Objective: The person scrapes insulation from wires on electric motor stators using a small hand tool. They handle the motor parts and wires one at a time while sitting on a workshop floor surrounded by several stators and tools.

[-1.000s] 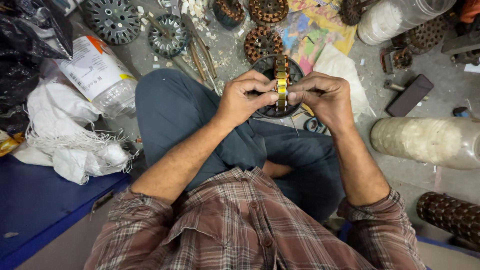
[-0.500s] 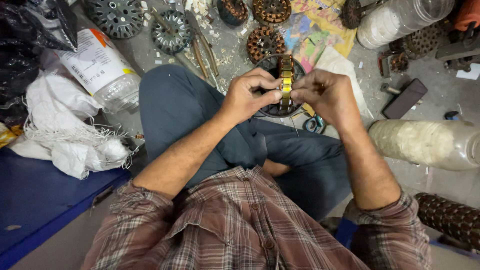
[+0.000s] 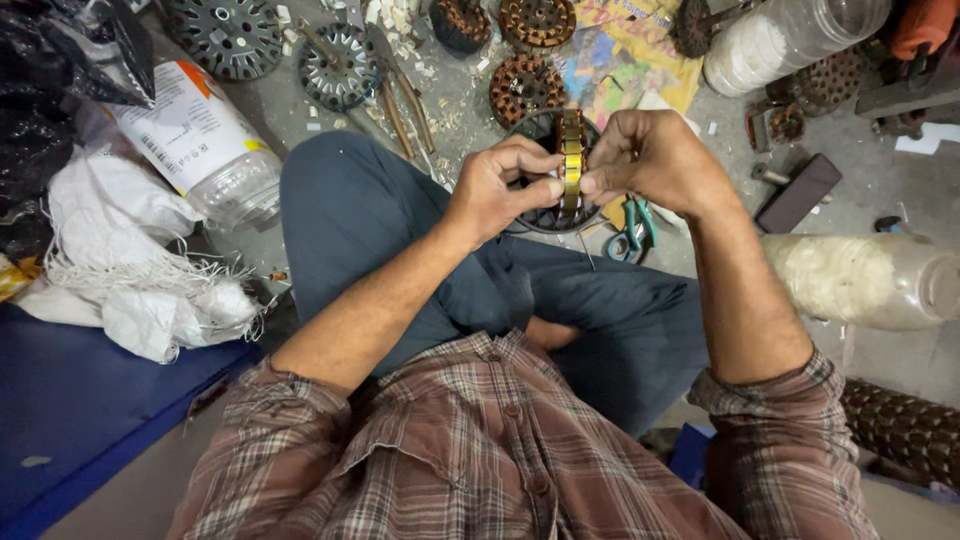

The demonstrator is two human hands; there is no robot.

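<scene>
I sit cross-legged on the floor and hold a round motor stator on edge in front of me, its copper-wound rim facing up. My left hand grips its left side with thumb and fingers pinched at the rim. My right hand grips the right side, its fingertips pressed on the windings beside the left thumb. Under the hands lies a dark ring-shaped stator part, mostly hidden.
Several stators and grey slotted discs lie on the floor ahead. Green-handled scissors lie by my right knee. Clear plastic jars sit at right, a labelled jar and white sacking at left.
Both hands keep their hold on the stator and have shifted slightly up and right in view. The fingers have adjusted at the rim.
</scene>
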